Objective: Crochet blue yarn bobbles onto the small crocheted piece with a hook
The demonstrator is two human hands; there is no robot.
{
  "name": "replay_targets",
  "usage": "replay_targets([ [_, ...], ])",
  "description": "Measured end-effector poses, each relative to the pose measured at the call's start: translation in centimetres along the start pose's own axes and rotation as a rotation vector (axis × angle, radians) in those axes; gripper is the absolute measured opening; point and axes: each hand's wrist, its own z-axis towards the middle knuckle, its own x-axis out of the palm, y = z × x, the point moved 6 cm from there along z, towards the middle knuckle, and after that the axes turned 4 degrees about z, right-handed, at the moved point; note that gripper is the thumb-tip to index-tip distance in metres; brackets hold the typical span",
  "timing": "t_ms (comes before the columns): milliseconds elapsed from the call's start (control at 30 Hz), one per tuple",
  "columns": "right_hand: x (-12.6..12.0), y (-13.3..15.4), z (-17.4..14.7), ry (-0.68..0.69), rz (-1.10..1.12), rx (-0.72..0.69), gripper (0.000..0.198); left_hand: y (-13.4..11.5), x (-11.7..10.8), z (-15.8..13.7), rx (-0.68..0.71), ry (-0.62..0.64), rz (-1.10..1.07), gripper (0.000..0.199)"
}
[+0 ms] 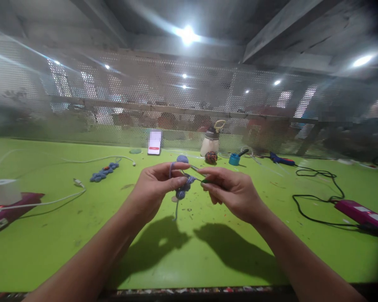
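Note:
My left hand (pixel 153 180) pinches a small blue-purple crochet piece (pixel 181 193) between thumb and fingers, with yarn looped over the index finger. In my right hand (pixel 233 186) is a crochet hook (pixel 198 180), its green grip partly hidden by the fingers and its shaft reaching the loops at the piece's edge. A yarn tail (pixel 176 212) dangles below the work. Just behind the left fingertips sits a ball of matching yarn (pixel 182 159). Farther left on the green table (pixel 113 235) lies a finished-looking blue crochet strip (pixel 102 173) with an orange spot.
At the back stand a phone (pixel 154 142), a bottle (pixel 209 144), a dark multicoloured ball (pixel 211 157) and a turquoise round container (pixel 234 159). A blue glue gun (pixel 282 159) trails a black cord to a magenta power strip (pixel 362 216). A white charger (pixel 4 192) and cables lie left.

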Motion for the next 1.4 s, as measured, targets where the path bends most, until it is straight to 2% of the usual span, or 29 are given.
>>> replay_targets([
  [233,-0.9,1.2,0.1,0.001,-0.175,-0.109,0.024,0.1,-0.3,0.0,-0.015,0.015,-0.018,0.021],
  [433,-1.1,1.6,0.1,-0.004,-0.196,-0.105,0.02,0.2,-0.4,0.1,-0.061,0.027,-0.054,0.018],
  [633,-1.1,1.6,0.1,0.021,-0.136,-0.069,0.018,0.5,-0.3,-0.1,-0.134,0.142,-0.123,0.019],
  [733,-1.1,2.0,0.1,0.026,-0.178,-0.114,0.017,0.7,-0.2,-0.2,-0.163,0.184,-0.138,0.02],
  [1000,-1.0,3.6,-0.3,0.077,-0.316,-0.354,0.018,0.9,0.2,-0.4,-0.246,0.241,-0.161,0.014],
  [1133,-1.0,3.9,-0.3,0.125,-0.341,-0.375,0.017,1.1,0.6,-0.6,-0.275,0.282,-0.176,0.013],
  [1400,-1.2,4.0,-0.3,0.219,-0.367,-0.389,0.014,2.0,0.7,-0.3,-0.317,0.465,-0.207,0.013],
])
